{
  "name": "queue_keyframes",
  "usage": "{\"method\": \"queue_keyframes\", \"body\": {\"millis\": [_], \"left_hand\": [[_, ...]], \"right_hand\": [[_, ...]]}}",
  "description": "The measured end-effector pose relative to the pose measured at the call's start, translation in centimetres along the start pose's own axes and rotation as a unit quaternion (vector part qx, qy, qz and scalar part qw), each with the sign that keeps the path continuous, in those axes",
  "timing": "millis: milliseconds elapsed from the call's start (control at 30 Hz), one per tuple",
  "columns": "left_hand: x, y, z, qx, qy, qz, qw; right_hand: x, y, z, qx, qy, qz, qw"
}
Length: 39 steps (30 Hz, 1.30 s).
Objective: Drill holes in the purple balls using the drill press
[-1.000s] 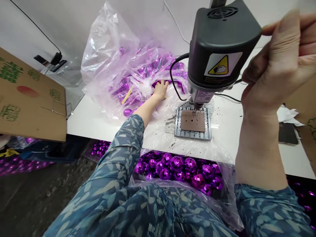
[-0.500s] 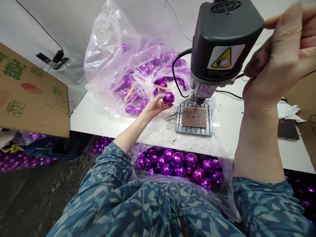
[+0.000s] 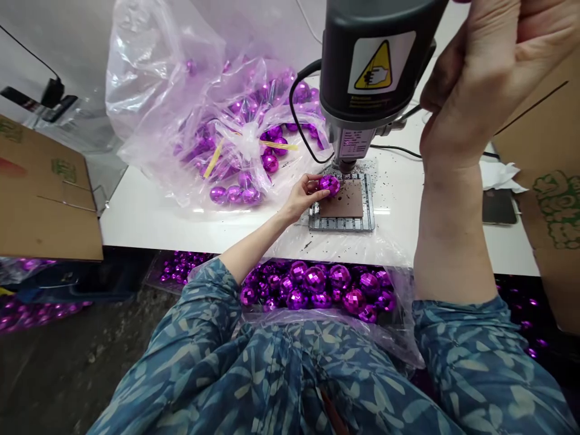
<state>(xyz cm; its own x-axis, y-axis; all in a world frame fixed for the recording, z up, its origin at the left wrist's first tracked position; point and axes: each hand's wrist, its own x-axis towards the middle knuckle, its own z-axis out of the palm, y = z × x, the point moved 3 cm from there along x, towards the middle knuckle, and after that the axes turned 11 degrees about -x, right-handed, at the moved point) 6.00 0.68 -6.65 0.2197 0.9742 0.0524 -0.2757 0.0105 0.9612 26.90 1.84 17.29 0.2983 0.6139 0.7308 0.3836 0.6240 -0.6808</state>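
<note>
My left hand (image 3: pixel 306 198) pinches a shiny purple faceted bauble (image 3: pixel 329 185) between thumb and fingers. The bauble sits over the left part of a brown square board (image 3: pixel 347 206), just left of and below the chuck (image 3: pixel 347 165) of a small bench drill press (image 3: pixel 369 66). Under the board lies a slotted metal base plate (image 3: pixel 342 225), sprinkled with dark shavings. My right hand (image 3: pixel 493 78) is raised at the right of the drill's motor housing with its fingers curled. Whatever it grips is hidden behind the hand and the frame's top edge.
A clear bag of purple baubles (image 3: pixel 249 142) spreads over the white table (image 3: pixel 149 220) at the left. Loose baubles (image 3: pixel 317 284) fill a plastic-lined container at my lap. Cardboard boxes (image 3: pixel 45 199) flank both sides; a phone (image 3: pixel 498 206) and crumpled tissue (image 3: pixel 501 176) lie right.
My left hand has carried the bauble rightward from beside the bag to over the brown board. My right hand stays raised by the drill. The whole view has shifted.
</note>
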Motion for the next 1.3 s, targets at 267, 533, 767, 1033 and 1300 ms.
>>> {"method": "queue_keyframes", "body": {"millis": [267,533,767,1033,1300], "left_hand": [[0.7,-0.3,1.0,0.071,-0.017,0.034,0.997],[0.6,-0.3,2.2,0.236,-0.017,0.077,0.968],[-0.2,-0.6,2.9,0.311,-0.019,0.133,0.941],[-0.1,-1.3,2.7,0.294,-0.024,0.143,0.945],[-0.1,-1.6,2.6,0.285,-0.033,0.143,0.947]], "right_hand": [[-0.2,0.7,0.0,0.007,0.056,-0.014,0.998],[0.0,0.3,-0.5,0.035,0.037,0.011,0.999],[-1.4,-1.3,-1.1,0.047,0.017,0.049,0.998],[-4.4,-0.7,-2.0,0.069,0.046,-0.006,0.997],[-6.4,0.6,-2.4,0.08,0.032,-0.043,0.995]]}}
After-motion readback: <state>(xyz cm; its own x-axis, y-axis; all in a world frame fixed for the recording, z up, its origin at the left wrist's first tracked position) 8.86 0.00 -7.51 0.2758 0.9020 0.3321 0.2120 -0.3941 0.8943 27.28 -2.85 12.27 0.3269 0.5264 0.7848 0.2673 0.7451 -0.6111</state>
